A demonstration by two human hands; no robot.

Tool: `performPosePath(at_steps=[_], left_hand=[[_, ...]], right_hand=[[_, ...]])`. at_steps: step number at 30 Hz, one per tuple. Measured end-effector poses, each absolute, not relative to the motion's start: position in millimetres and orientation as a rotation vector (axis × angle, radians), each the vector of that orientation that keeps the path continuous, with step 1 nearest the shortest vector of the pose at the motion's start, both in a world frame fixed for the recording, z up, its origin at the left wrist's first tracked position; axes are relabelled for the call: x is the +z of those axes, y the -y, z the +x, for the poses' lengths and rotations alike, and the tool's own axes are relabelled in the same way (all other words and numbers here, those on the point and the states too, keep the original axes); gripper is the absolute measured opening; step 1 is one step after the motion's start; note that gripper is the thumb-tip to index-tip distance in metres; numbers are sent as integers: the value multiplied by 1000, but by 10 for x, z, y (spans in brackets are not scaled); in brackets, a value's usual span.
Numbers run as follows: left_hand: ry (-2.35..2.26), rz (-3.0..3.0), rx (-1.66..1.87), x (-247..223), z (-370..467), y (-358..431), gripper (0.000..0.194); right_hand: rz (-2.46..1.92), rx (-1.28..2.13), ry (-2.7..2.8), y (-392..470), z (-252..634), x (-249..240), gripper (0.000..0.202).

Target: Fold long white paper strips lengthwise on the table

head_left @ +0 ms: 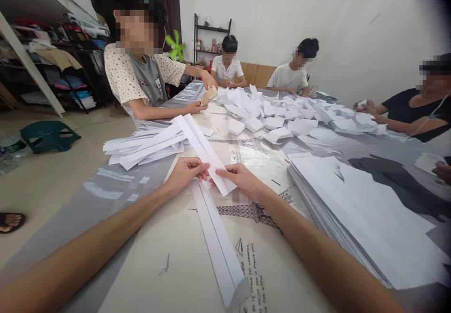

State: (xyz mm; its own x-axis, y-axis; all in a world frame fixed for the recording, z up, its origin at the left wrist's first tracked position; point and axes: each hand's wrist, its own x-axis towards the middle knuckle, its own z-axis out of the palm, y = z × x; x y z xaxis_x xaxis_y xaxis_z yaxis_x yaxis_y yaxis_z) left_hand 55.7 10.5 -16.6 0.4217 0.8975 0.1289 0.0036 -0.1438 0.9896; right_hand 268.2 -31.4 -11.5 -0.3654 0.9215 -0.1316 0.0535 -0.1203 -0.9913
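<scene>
A long folded white paper strip (203, 151) slants between my hands above the table. My left hand (186, 174) pinches its left edge between thumb and fingers. On the strip's lower right part, my right hand (241, 177) closes with the thumb on top and fingers beneath. Below them lies another long white strip (216, 242) with a dark line along its length and a curled near end. A pile of folded strips (148, 146) rests beyond my left hand.
A stack of white sheets (362, 214) lies at the right. Many folded paper pieces (278, 111) cover the far table (148, 247). Several people sit or stand around it, one holding a tan object (208, 96). A green stool (50, 135) stands on the floor at left.
</scene>
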Motion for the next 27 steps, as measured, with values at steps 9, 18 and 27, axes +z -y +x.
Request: performPosePath(at_steps=[9, 18, 27], left_hand=[[-835, 1489, 962, -147, 568, -92, 32], [-830, 1487, 948, -148, 556, -100, 33], [-807, 1470, 949, -188, 553, -130, 32]], right_hand=[[-1105, 1644, 1433, 295, 2725, -116, 36], [-1118, 1677, 1392, 289, 2715, -101, 34], [-1154, 1597, 1409, 292, 2708, -122, 29]])
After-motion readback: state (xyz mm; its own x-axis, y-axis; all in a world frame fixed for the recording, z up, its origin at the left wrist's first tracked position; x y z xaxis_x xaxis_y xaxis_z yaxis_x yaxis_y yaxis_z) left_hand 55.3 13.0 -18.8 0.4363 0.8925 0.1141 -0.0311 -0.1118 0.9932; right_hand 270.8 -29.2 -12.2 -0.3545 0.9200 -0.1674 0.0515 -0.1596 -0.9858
